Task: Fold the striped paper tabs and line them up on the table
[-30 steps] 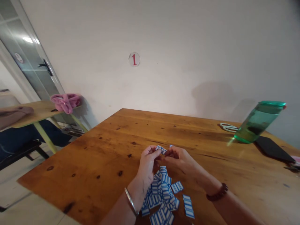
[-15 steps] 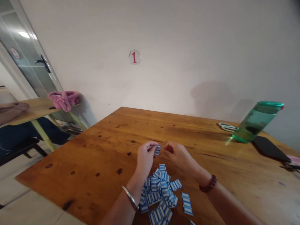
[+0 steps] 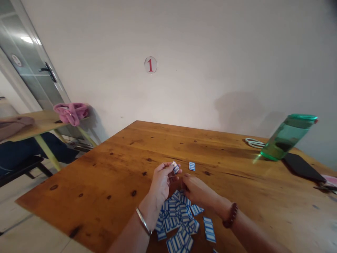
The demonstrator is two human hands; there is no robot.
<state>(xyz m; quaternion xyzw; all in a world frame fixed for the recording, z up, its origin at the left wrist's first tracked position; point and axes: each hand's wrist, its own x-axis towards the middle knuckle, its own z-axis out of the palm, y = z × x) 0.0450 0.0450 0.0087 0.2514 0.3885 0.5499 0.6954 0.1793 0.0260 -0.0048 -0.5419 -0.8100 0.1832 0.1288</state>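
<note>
My left hand pinches a small blue-and-white label sheet between thumb and fingers, just above the table; whether it is one sheet or a little stack I cannot tell. My right hand is closed over the far edge of a heap of such label sheets. Its fingertips are turned down and hidden, so what they hold does not show. A single label sheet lies flat beyond my right hand. Another, longer sheet lies to the right of the heap.
On the wooden table, a green bottle stands at the right, near a white cable and a dark flat device. To the left, a pink cloth lies on another table, where a person's sleeve rests.
My right hand has moved down and nearer to the heap, and a single label sheet now shows where it was. My left hand has tilted the sheet it holds.
</note>
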